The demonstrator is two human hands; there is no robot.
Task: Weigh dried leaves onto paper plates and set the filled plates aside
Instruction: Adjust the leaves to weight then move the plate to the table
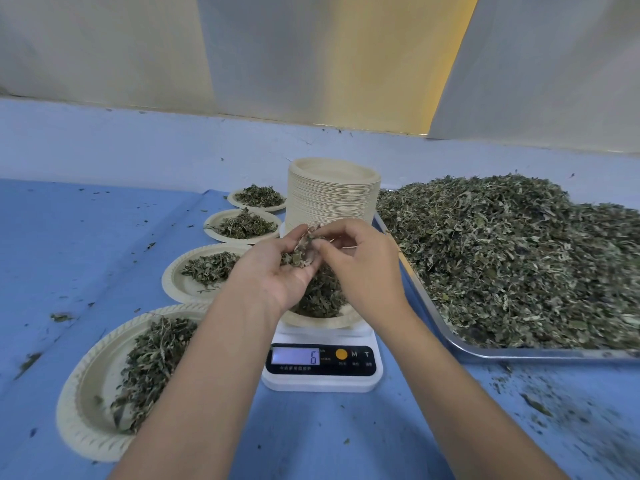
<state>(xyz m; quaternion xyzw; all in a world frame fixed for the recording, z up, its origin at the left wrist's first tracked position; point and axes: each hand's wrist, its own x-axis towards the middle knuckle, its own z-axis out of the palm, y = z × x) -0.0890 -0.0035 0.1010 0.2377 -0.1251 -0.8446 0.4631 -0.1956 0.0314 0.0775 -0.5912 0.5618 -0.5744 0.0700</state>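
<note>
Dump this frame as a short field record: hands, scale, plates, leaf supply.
left hand: palm up over the scale, carrying a handful of leaves
right hand: fingers pinch at that handful
scale load: one plate with leaves on it
display: reads 6
filled plates: four in a row, left of the scale
stack of plates: behind the scale
tray: right of the scale, holds a heap of leaves

Bare forearms, uncovered by any sleeve, lead to a bare left hand and right hand.
</note>
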